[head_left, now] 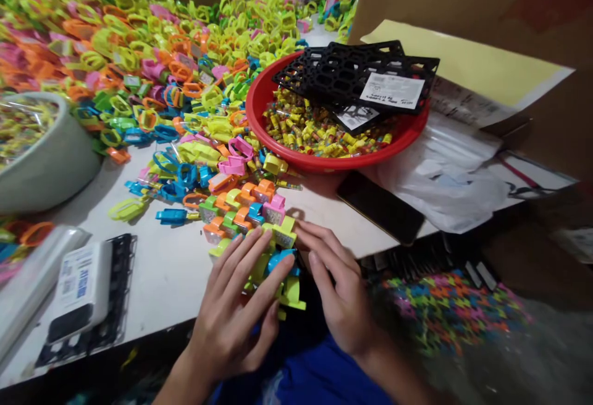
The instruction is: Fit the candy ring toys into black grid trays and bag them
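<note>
Small band-shaped plastic pieces (241, 217) in orange, green, yellow, blue and pink sit in tight rows near the table's front edge. Across the near part of these rows lies my left hand (236, 306), fingers stretched and apart, fingertips on the pieces. My right hand (340, 291) rests along the right side of the rows, its fingers extended and slightly bent, touching a yellow-green piece (282, 232). Close to my left index fingertip is a blue piece (279, 262). What supports the nearest pieces is hidden by my hands.
A large heap of loose pieces (185, 65) covers the back left. A red basin (333, 164) holds small yellow wrapped items and black lattice trays (343, 75). A phone (380, 207), a grey-green bowl (50, 164) and a white labelled pack (81, 288) lie around.
</note>
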Tool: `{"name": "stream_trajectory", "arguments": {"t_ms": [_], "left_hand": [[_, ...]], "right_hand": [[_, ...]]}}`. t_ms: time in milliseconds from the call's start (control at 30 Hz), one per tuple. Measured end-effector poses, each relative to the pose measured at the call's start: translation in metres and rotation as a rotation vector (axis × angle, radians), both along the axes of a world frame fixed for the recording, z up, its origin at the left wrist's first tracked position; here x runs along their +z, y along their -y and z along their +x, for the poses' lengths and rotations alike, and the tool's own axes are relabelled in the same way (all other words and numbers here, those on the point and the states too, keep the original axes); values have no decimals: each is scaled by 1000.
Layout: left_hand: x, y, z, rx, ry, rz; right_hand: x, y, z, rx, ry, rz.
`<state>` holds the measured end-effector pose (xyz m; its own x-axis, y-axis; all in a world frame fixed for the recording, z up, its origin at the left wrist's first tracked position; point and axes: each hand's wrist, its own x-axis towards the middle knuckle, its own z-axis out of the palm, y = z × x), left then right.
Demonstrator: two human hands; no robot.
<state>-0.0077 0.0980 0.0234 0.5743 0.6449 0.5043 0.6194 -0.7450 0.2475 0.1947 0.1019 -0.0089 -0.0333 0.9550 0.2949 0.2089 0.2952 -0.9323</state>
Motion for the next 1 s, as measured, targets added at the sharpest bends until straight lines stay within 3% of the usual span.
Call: {"name": "stream_trajectory", "arguments": {"t_ms": [167, 367, 467, 600, 667, 833, 1000], "left_hand": [[-1, -1, -1, -12, 51, -16], [-1, -1, -4, -13, 31, -4], [-2, -1, -6, 1, -2, -5], [-4, 1, -8, 13, -6, -18], [-2, 1, -8, 12, -10, -26], [11, 0, -16, 7, -44, -107], [25, -12, -23, 85, 39, -133]], "right_hand": [[2, 4, -6, 42, 36, 48], [3, -2, -6, 112, 16, -9], [-5, -2, -3, 135, -92, -65], [-20, -5, -3, 36, -326, -166], [-28, -12, -2, 10, -318, -196], [-37, -27, 3, 45, -271, -214], [-27, -28, 5, 63, -321, -209]]}}
